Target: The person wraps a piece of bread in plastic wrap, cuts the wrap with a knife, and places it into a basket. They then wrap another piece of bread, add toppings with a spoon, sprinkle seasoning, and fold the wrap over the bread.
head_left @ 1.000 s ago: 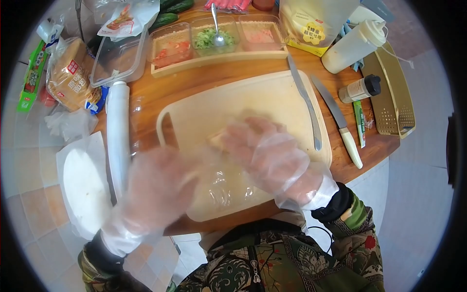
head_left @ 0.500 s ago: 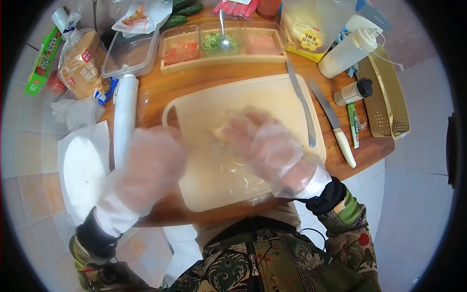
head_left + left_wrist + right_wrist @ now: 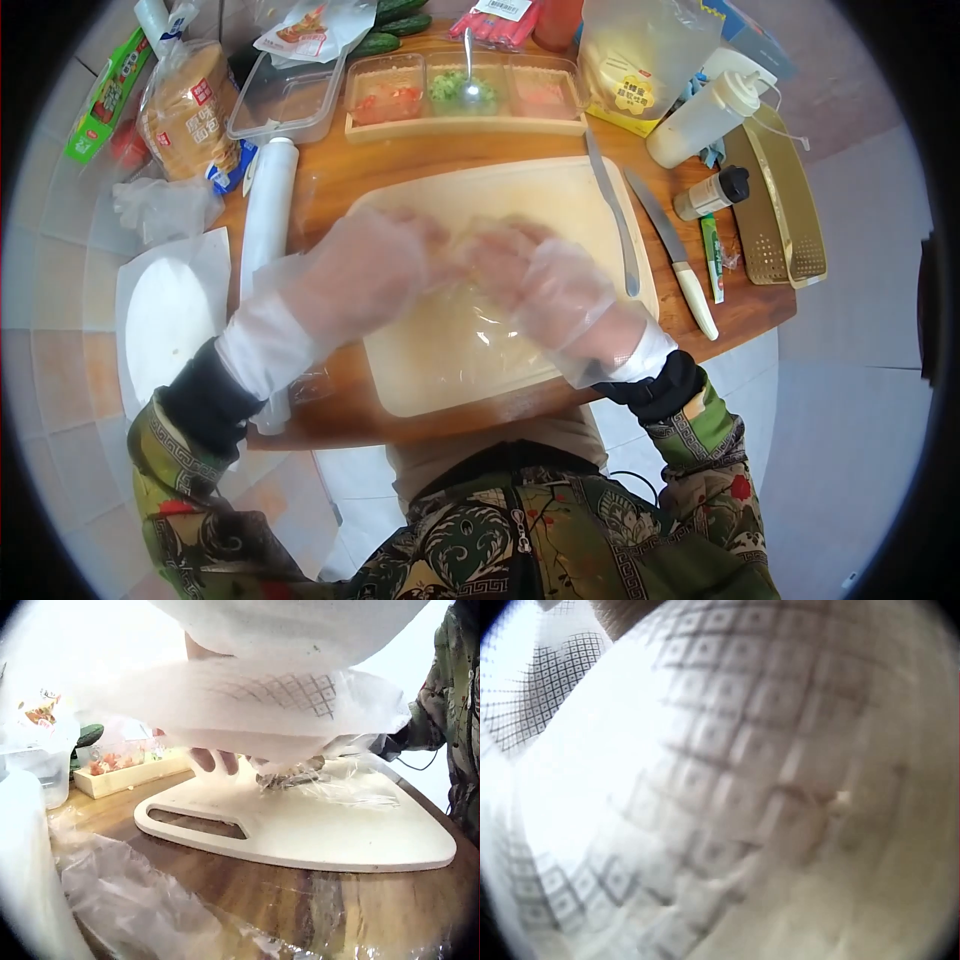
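Note:
Both hands wear clear plastic gloves and meet over the cream cutting board (image 3: 545, 190). A small brownish food piece (image 3: 289, 778) in crumpled cling film (image 3: 490, 340) lies under them; its kind is mostly hidden. My right hand (image 3: 550, 290) holds this piece with bent fingers, palm down. From the left, my left hand (image 3: 360, 275) reaches in, its fingertips close to the right hand's fingers; in the left wrist view they point down beside the film, and I cannot tell whether they pinch it. Textured glove plastic fills most of the right wrist view.
A table knife (image 3: 615, 220) lies on the board's right side, a white-handled knife (image 3: 675, 250) beyond it. Behind stands a wooden tray (image 3: 465, 127) of chopped fillings with a spoon. A cling film roll (image 3: 268, 210) and bagged bread (image 3: 190, 110) are left, a squeeze bottle (image 3: 700, 125) right.
My left hand has moved right and away from my body, from the board's left edge to beside the right hand. The right hand stays over the food. The head view has shifted slightly.

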The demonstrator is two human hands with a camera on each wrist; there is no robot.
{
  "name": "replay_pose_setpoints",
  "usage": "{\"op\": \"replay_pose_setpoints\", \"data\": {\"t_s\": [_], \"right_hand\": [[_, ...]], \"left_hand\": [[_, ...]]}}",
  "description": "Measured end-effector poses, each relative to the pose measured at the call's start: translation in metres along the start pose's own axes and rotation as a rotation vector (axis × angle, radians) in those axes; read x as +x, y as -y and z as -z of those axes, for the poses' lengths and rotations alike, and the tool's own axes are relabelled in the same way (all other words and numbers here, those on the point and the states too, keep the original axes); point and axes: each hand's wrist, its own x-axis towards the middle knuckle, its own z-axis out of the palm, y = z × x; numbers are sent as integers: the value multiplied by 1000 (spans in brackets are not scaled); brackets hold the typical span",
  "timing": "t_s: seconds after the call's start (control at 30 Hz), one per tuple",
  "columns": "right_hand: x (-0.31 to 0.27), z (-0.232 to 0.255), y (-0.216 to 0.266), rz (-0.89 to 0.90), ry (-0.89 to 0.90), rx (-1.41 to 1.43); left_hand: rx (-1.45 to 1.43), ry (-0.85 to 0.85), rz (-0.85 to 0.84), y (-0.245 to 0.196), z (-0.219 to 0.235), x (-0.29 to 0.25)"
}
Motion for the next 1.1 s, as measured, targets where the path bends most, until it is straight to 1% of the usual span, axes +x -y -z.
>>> {"op": "replay_pose_setpoints", "data": {"t_s": [0.07,0.13,0.17,0.23,0.27,0.33,0.37,0.43,0.5,0.53,0.67,0.73,0.77,0.83,0.87,0.93,1.07,1.1], "right_hand": [[-1,-2,-6,37,0,-31],[-9,10,-6,32,-9,-13],[-12,14,-4,24,-21,5],[-19,21,4,2,-42,45],[-22,24,9,-11,-51,66],[-27,28,22,-38,-70,109],[-30,30,29,-51,-81,129],[-32,31,47,-66,-88,151],[-28,22,77,-39,-140,-57],[-29,15,86,-119,-38,-61],[-26,1,92,-80,-31,-137],[-25,-2,93,-74,-1,-239],[-24,-4,93,-71,3,-239],[-22,-9,90,-59,109,-214],[-21,-10,91,-57,112,-214],[-20,-12,91,14,94,-268],[-17,-10,92,4,131,-275],[-18,-13,91,23,104,-401]], "left_hand": [[1,-22,-24,1,0,0],[25,-67,-124,1,3,1],[21,-71,-119,1,2,1],[-87,-115,-28,-1,-1,1],[-96,-116,-24,0,-2,2],[-63,98,-17,4,3,6],[-70,97,-14,7,0,5],[-87,37,-118,13,-3,4],[-80,49,-125,15,-4,5],[-67,61,-133,15,-4,5],[-87,39,-153,17,-5,4],[-166,36,-97,17,-7,4],[-169,34,-93,17,-8,3],[-201,8,-105,18,-8,2],[-202,6,-103,19,-9,2],[-191,-7,-139,22,-10,2],[-230,-65,-160,22,-9,4],[-231,-47,-149,22,-9,3]]}}
